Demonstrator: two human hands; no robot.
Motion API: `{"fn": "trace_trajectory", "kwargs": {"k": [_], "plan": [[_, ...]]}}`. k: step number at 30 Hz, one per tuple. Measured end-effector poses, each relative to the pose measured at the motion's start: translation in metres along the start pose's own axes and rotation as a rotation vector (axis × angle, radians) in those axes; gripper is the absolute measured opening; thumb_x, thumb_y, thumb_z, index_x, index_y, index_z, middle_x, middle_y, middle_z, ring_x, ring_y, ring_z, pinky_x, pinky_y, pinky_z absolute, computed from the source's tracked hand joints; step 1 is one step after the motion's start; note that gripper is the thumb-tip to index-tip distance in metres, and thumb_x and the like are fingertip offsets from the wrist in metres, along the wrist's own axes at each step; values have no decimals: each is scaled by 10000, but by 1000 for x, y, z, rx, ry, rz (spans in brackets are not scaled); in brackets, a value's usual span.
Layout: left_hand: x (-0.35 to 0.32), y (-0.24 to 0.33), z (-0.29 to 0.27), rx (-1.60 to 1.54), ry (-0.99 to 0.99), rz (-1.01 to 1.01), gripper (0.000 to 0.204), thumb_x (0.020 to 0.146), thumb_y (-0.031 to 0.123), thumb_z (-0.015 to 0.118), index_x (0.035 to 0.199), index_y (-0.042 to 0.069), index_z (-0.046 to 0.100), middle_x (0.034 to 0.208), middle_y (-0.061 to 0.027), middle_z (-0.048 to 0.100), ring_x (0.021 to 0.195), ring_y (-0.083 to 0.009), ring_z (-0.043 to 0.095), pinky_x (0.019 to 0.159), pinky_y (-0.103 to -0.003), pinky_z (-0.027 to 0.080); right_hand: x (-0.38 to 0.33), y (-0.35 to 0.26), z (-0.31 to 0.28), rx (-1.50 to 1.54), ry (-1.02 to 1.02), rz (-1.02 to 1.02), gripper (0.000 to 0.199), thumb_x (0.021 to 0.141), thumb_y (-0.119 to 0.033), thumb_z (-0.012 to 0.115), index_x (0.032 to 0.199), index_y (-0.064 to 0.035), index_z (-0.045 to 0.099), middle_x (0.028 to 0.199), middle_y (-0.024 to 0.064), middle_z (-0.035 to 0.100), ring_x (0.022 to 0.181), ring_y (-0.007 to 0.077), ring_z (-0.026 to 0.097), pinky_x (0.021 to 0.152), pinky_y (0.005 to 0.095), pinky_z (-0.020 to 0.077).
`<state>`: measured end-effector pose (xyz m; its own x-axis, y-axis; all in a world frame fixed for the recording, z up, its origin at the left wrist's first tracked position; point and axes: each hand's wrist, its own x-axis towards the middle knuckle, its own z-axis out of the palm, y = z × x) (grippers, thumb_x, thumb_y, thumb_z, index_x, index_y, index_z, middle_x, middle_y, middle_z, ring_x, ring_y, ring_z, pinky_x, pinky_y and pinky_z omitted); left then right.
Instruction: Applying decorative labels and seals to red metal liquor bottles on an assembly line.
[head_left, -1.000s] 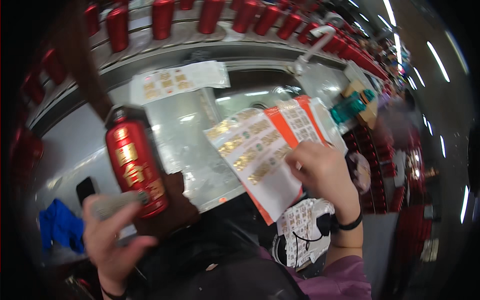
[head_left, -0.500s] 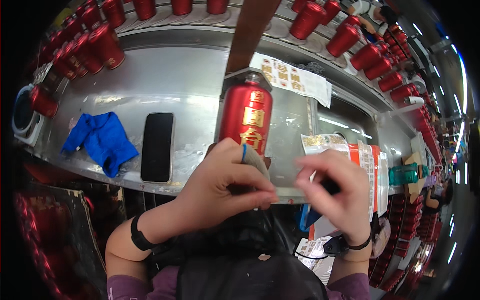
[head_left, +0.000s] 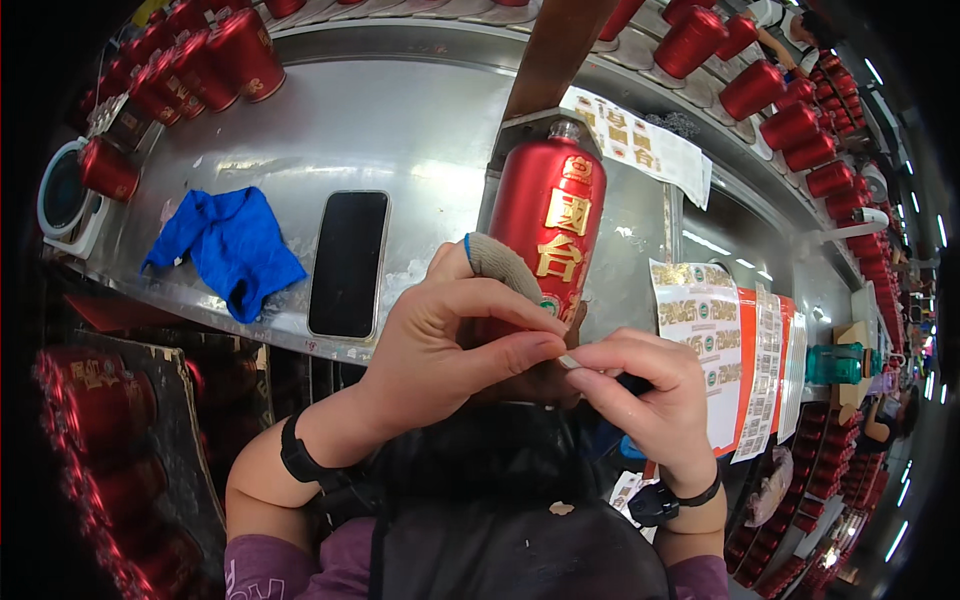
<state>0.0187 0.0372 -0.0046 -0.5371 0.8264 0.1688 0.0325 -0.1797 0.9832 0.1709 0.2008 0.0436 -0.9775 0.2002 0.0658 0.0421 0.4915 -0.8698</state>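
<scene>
My left hand [head_left: 455, 335] is closed in a pinch, thumb against forefinger, in front of a red bottle. A grey knitted finger sleeve [head_left: 505, 270] with a blue edge covers one of its fingers. My right hand [head_left: 645, 385] pinches too, and both sets of fingertips meet at a small whitish piece [head_left: 570, 362], too small to name. Behind them the red bottle [head_left: 552, 190] with gold lettering rests in a metal holder [head_left: 510, 133], its clear neck pointing away from me. My left hand hides part of its lower end.
On the metal bench [head_left: 420, 130] lie a blue cloth [head_left: 230, 250] and a black phone [head_left: 348, 265]. Label sheets [head_left: 700, 330] are at right, another label sheet [head_left: 650, 150] behind the bottle. More red bottles [head_left: 690, 42] stand along the conveyor. A teal jar [head_left: 835, 364] sits far right.
My right hand has come left to meet the left fingertips, and the small whitish piece now shows between them. The whole view has shifted, putting the bottle and bench further right.
</scene>
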Motion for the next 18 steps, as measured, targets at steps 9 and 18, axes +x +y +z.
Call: {"fn": "trace_trajectory", "kwargs": {"k": [9,18], "plan": [[-14,-2,-12,160,15,-21,121,798,54,814,909,46,765,1053,-56,599,1026,-161,540,924,-300,412,-5,-3,18,-195,190,25,238,771,-45,812,996,-55,736,818,68,643,648,150,638,570,279,486],[-35,-19,-13,230,82,-17,115,794,48,815,893,52,755,1066,-50,590,1044,-162,536,924,-291,407,-9,11,16,-143,131,55,113,810,-56,782,917,-50,750,865,58,635,745,171,629,626,283,491]]}}
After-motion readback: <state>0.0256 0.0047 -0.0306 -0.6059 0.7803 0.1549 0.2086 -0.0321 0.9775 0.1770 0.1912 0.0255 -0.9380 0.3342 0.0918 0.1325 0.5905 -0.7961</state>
